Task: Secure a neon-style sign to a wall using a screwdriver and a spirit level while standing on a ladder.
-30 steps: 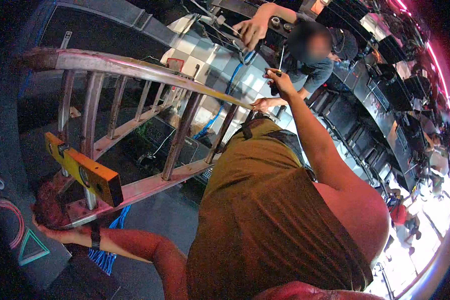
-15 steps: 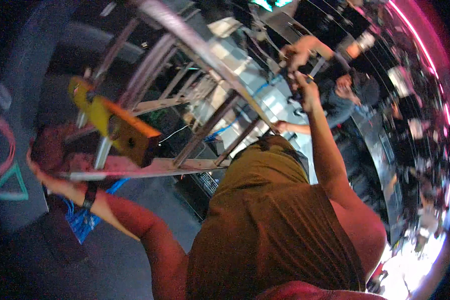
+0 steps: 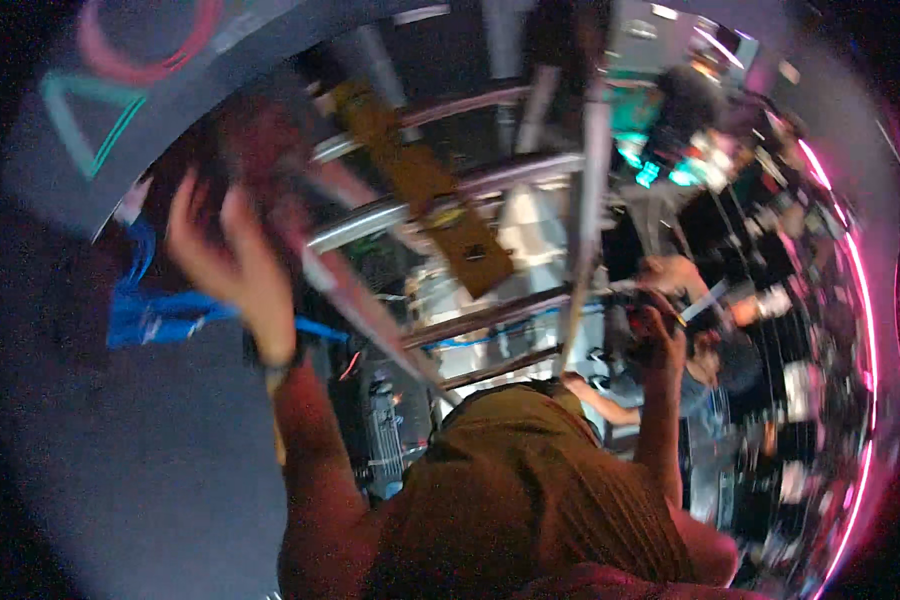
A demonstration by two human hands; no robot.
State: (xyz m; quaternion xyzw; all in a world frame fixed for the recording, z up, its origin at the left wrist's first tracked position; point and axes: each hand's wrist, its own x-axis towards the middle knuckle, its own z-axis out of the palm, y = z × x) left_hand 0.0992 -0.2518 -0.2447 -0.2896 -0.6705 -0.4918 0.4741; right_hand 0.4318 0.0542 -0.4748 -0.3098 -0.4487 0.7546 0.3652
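Observation:
My left hand (image 3: 232, 260) is raised at the left, blurred, its fingers spread and nothing in them. It is beside the upper end of a metal ladder (image 3: 350, 290). A long yellow bar like a spirit level (image 3: 410, 175) lies across the ladder's rungs, with neither of my hands on it. My right hand (image 3: 662, 340) reaches down on the ladder's right side, fingers closed around something dark, too blurred to name. Close to it is a co-worker's raised hand (image 3: 670, 272). A narrow silvery piece (image 3: 705, 300) shows beside both hands.
Below me the co-worker in a dark cap (image 3: 735, 360) has the other hand (image 3: 582, 388) at the ladder's rail. Blue cables (image 3: 165, 315) hang at the left by a dark wall. Dark equipment and a pink light strip (image 3: 865, 290) fill the right side.
My left hand has come away from the ladder's rail and spread its fingers. The view has turned, so ladder and yellow bar appear farther right. My right hand stays near the co-worker's hand.

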